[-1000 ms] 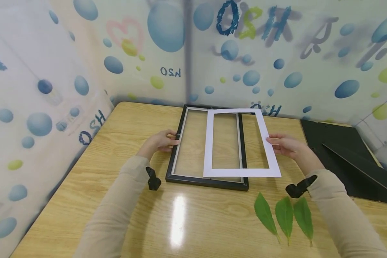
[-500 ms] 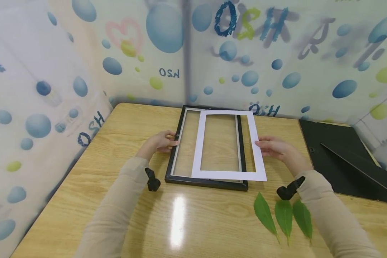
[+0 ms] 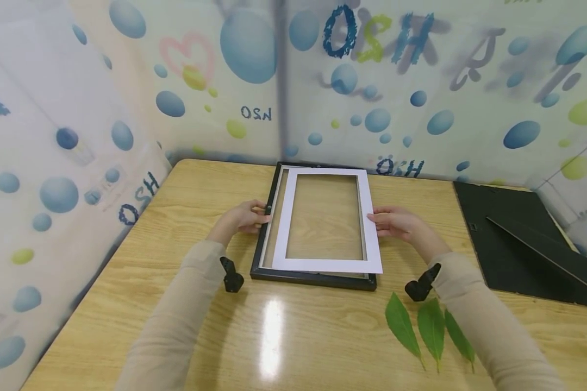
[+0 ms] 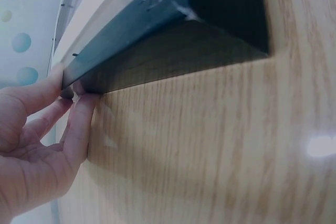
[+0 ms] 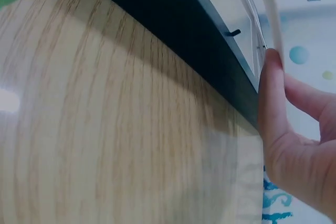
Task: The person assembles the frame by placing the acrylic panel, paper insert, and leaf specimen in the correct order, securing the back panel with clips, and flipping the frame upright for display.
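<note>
A black picture frame (image 3: 313, 279) lies on the wooden table, its inside bordered in pale grey. My left hand (image 3: 242, 217) grips the frame's left side, thumb on top and fingers against the outer edge, as the left wrist view also shows. Over the frame I hold a white mat board (image 3: 328, 265) with a large rectangular opening. My right hand (image 3: 396, 224) pinches the mat by its right edge. In the right wrist view the mat (image 5: 273, 19) stands a little above the frame's side (image 5: 210, 61), where a small black tab sticks up.
Several green leaves (image 3: 430, 326) lie in a row at the front right, partly under my right forearm. A black backing board (image 3: 513, 228) with its easel leg (image 3: 543, 255) rests at the right. A patterned wall covering (image 3: 323, 108) rises behind the table.
The right hand has carried the white mat leftward, from overhanging the frame's right side to lying mostly over the frame. The left hand has stayed on the frame's left side.
</note>
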`<state>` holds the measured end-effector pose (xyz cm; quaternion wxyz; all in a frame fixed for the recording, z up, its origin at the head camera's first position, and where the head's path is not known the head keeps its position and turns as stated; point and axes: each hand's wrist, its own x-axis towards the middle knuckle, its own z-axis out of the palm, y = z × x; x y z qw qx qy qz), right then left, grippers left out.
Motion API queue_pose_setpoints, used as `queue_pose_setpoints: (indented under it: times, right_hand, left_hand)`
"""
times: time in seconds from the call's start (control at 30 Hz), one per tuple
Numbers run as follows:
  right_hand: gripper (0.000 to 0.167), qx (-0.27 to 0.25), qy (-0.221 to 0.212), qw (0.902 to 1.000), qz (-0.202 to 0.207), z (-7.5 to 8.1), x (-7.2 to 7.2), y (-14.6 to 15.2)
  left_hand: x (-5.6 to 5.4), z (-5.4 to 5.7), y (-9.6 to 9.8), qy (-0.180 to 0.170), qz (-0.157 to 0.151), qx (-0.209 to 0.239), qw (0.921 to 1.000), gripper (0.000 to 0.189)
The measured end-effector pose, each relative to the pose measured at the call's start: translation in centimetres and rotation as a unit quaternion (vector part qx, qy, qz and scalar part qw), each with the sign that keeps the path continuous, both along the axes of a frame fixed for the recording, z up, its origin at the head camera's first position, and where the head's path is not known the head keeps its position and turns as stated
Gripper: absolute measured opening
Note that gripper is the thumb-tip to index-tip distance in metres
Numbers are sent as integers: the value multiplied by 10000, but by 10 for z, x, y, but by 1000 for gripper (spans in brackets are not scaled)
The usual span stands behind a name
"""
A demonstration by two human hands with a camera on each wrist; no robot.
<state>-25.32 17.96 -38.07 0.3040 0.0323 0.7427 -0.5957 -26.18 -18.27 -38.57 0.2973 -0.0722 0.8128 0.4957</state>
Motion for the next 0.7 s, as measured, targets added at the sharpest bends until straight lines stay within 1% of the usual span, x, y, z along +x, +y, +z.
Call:
queue_pose_setpoints:
  times: [0.1,0.17,0.33,0.47,0.7]
  right_hand:
    - [58,274,33,9996,-4,2,-1,-7]
    - [58,605,115,9981,19,4,-2,-12]
    - [54,1369,183,9904,-101,7,-3,-23]
    - [52,1708,287,9847,-197,9,-3,-30]
    - [43,2406,867,9668,-20,11,-3,-38]
  left_hand:
    - [0,1,0,-17,17,-67,10000,56]
    - [0,1,0,-16,23,-121,9999,56]
    - [0,0,2,-57,68,-145,9999,57]
    - [0,0,2,-90,71,-134,9998,57]
    - [-1,0,3,-85,103,-56,9999,56]
